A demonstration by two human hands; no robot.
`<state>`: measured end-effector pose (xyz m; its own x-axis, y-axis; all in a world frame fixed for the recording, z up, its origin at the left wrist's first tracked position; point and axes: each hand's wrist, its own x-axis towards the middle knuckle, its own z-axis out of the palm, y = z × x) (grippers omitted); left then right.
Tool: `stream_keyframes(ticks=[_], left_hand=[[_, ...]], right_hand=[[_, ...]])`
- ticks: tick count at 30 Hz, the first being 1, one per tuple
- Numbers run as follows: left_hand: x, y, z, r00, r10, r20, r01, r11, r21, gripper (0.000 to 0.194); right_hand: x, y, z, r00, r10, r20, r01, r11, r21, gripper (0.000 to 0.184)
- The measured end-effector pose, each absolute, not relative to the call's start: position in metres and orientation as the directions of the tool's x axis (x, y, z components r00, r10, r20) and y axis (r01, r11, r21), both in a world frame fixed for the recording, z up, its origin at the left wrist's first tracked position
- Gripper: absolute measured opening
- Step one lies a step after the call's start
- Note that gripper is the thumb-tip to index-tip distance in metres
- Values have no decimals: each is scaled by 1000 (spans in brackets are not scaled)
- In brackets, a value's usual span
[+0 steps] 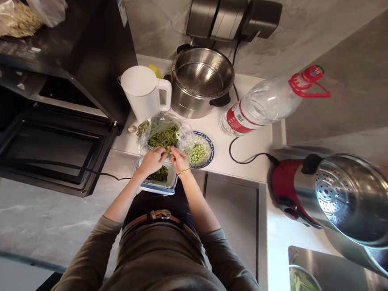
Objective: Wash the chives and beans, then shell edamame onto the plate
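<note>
My left hand (154, 161) and my right hand (180, 160) meet in front of me, fingertips pinched together on a small green bean pod (168, 150). Just beyond them lies an open clear plastic bag (143, 137) full of green pods (164, 136). Beneath my hands, a rectangular container (158, 189) holds darker green pieces (160, 174), partly hidden by my hands. To the right of the bag, a blue-rimmed plate (210, 149) carries a heap of pale green shelled beans (197, 153). Part of the bag overlaps the plate's left side.
Behind the bag stand a white jug (139, 89) and a steel pot (192, 101) with a perforated insert. A large water bottle (260, 106) leans in view at right, near a red-based steamer (287, 179). An oven door (52, 152) hangs open at left.
</note>
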<state>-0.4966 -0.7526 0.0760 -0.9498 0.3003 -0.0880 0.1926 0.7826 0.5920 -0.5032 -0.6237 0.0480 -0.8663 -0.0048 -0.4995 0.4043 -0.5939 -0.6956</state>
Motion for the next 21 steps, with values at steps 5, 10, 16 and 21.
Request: stream_keyframes(ticks=[5, 10, 16, 21], left_hand=[[-482, -747, 78, -963, 269, -14, 234, 862, 449, 18], [-480, -743, 75, -976, 219, 11, 144, 604, 783, 31], [-474, -726, 80, -985, 4, -170, -170, -17, 985, 45], [-471, -710, 90, -890, 30, -455, -409, -495, 767, 48]], right_hand=[[-498, -627, 51, -889, 43, -457, 365, -536, -761, 28], [-493, -628, 58, -895, 16, -446, 362, -559, -746, 35], [-489, -633, 56, -934, 80, -348, 284, -423, -860, 39], [-486, -632, 63, -972, 232, -20, 0, -85, -996, 34]])
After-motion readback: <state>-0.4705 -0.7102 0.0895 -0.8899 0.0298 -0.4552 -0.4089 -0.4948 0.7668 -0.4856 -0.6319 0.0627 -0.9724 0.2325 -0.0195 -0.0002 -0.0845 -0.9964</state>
